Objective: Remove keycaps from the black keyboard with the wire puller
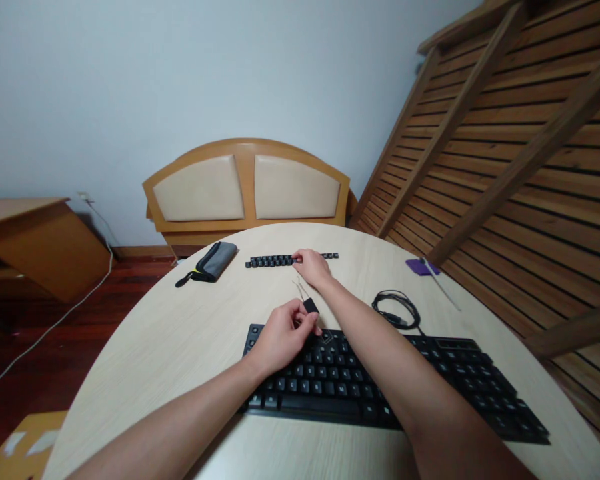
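A black keyboard [325, 405] lies along the near side of the round table, with some of its upper keys gone. Above its upper left part, my left hand [287, 333] is closed around a keycap puller [311, 305] with a black handle and thin wire loops pointing away from me. Farther off, loose black keycaps [273, 261] stand in rows on the tabletop. My right hand [312, 267] reaches to the right part of these rows, its thumb and fingers pinched at a keycap. How firmly that keycap is held is hard to see.
A grey and black pouch [217, 261] lies at the left of the table [180, 347]. The coiled keyboard cable [397, 310] sits behind the keyboard. To the right are a purple cloth [420, 267] and a thin stick [443, 285]. Wooden slats lean at the right.
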Available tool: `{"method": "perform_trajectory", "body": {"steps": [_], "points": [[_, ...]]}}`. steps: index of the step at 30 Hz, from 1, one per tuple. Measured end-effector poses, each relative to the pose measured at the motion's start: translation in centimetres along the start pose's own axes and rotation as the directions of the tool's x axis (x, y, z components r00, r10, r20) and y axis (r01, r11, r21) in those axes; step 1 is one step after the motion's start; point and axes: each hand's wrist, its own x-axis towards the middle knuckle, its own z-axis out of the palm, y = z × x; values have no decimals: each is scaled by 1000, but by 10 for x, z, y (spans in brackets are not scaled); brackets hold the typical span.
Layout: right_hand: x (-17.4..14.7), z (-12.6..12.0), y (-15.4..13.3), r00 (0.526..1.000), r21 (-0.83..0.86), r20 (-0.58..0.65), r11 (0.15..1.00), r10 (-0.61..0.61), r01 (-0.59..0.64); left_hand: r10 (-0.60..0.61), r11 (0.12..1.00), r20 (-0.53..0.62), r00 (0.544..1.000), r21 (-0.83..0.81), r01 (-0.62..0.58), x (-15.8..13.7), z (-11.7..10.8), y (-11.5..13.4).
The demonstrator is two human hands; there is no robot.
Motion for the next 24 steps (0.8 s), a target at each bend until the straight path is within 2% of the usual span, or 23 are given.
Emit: {"method": "perform_trajectory", "body": {"steps": [5, 8, 14, 16, 18, 20, 24], "points": [[-5, -14, -1, 999, -4, 42, 999, -33, 34, 5, 1000, 8, 1000, 0, -5, 0, -1, 0], [-21, -32, 2, 992, 0, 109, 998, -68, 69, 17, 1000, 19, 1000, -3, -17, 0, -2, -1], [-101, -88, 20, 949, 52, 271, 986, -164, 156, 39, 999, 45, 998, -15, -39, -1, -2, -1], [-130, -108, 27, 892, 137, 368, 964, -262, 227, 35, 999, 56, 998, -14, -34, -1, -2, 0], [-154, -123, 34, 847, 219, 433, 948, -308, 233, 38, 999, 68, 997, -6, -37, -1, -2, 1], [-170, -131, 40, 829, 275, 457, 937, -323, 213, 44, 999, 74, 996, 20, -45, -1, -2, 2], [-186, -128, 45, 843, 352, 420, 916, -336, 190, 41, 997, 77, 996, 65, -46, -3, -2, 3]]}}
